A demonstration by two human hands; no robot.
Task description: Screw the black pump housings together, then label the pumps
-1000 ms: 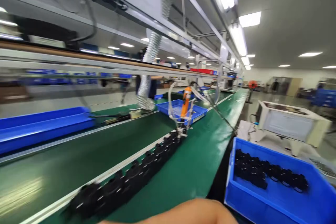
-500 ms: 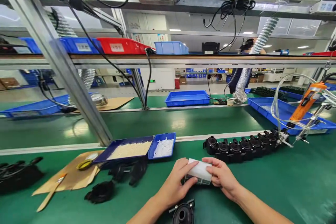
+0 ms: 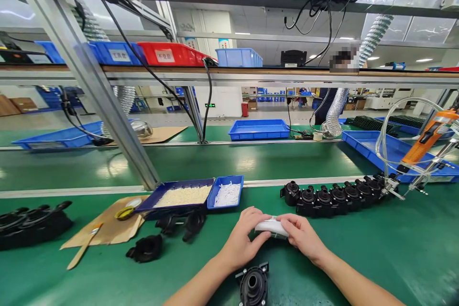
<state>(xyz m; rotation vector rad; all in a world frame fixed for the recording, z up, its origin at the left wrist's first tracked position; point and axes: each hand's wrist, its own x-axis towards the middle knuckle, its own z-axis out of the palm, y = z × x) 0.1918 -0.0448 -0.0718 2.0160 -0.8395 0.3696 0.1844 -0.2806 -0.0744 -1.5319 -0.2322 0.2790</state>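
Between my two hands is a small white sheet [image 3: 271, 226], curved over at the top, possibly a label sheet. My left hand [image 3: 245, 236] grips its left end between thumb and fingers. The right end is pinched by my right hand [image 3: 302, 238], whose fingertips partly cover it. On the green bench just below my hands stands a round black plastic housing [image 3: 253, 286] with a central spout and metal screws. Several similar black housings [image 3: 323, 198] form a row beyond my right hand.
Left of my hands are two blue trays, one with cream-coloured small parts [image 3: 184, 196], one with white strips [image 3: 228, 194]. Black parts [image 3: 146, 248] and a brush [image 3: 84, 248] on brown paper lie further left. An orange screwdriver [image 3: 426, 136] stands at right. Behind the shelf is a person [image 3: 324, 105].
The white sheet lay flatter, with a dark printed edge showing; now it is bent into a curve. My right fingers have closed in over its right end. The camera view has shifted slightly.
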